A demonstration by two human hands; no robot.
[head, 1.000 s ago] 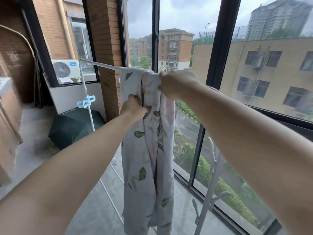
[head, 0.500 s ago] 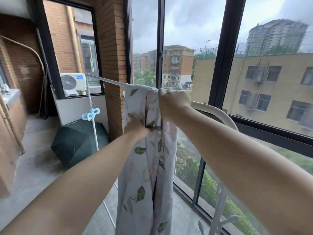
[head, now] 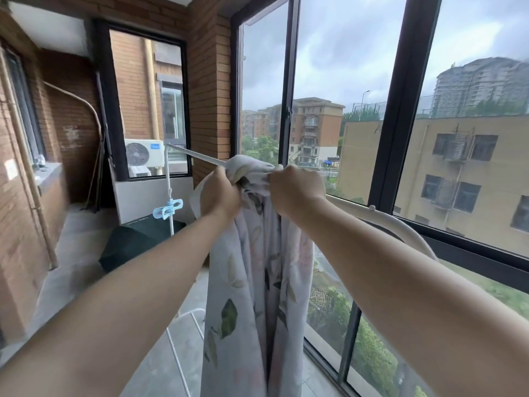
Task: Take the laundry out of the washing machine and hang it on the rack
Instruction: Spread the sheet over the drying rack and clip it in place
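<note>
Brick balcony (head: 209,81), leaf-print sheet (head: 252,282) over rack bar (head: 197,155), left hand (head: 221,193) and right hand (head: 294,190) fingers gripping it

cam: single head-worn wide-angle | I logged it looking forward and a little down along both outstretched forearms | near field: left hand (head: 221,193), right hand (head: 294,190) and sheet (head: 257,282) sat centre frame, close | far field: rack rail (head: 194,154) ran off left, window frame (head: 400,110) stood right | straight lines bowed toward the edges
</note>
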